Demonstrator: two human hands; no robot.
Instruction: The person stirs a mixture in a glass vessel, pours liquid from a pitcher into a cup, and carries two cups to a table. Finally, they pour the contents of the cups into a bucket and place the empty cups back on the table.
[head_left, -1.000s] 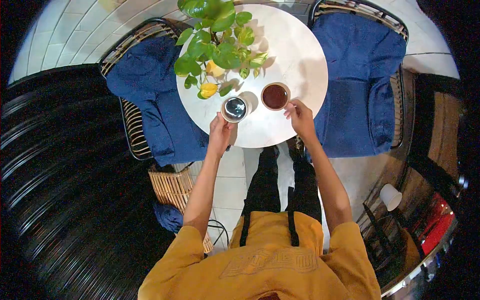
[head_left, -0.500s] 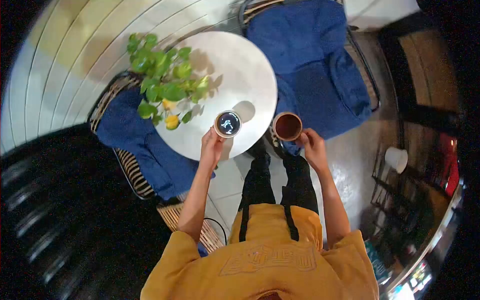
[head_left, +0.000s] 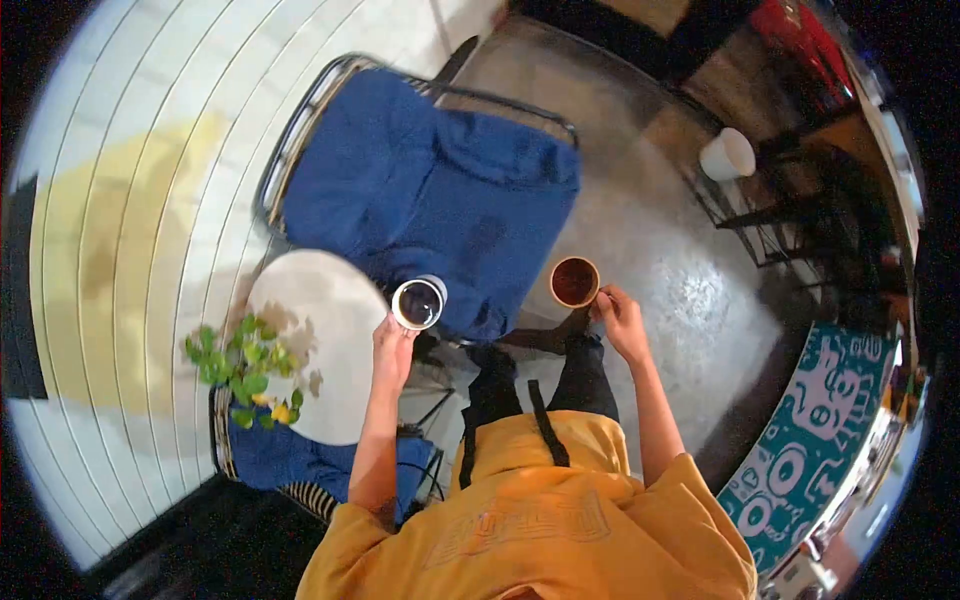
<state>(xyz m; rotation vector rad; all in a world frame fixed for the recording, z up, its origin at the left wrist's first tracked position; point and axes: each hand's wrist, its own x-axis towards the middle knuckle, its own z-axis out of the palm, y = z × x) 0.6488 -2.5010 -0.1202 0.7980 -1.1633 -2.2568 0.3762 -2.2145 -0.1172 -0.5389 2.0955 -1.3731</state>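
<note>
In my left hand is a white cup of dark coffee, gripped by its near side with the fingers closed. It hangs just off the right edge of the round white table, with a blue-covered chair beyond it. My right hand pinches the handle side of a brownish cup filled with a dark reddish-brown drink. That one is held over the grey floor, to the right of the chair. Both cups are upright, and their liquid surfaces face me.
A leafy plant with yellow flowers stands at the table's left. One blue-covered chair is ahead, another lies below the table. At right are a white bucket-like container, a dark metal frame and a teal patterned panel.
My view has turned to the right, so table, plant and chairs now appear further left. Both hands still hold their cups, and the left cup is no longer over the table.
</note>
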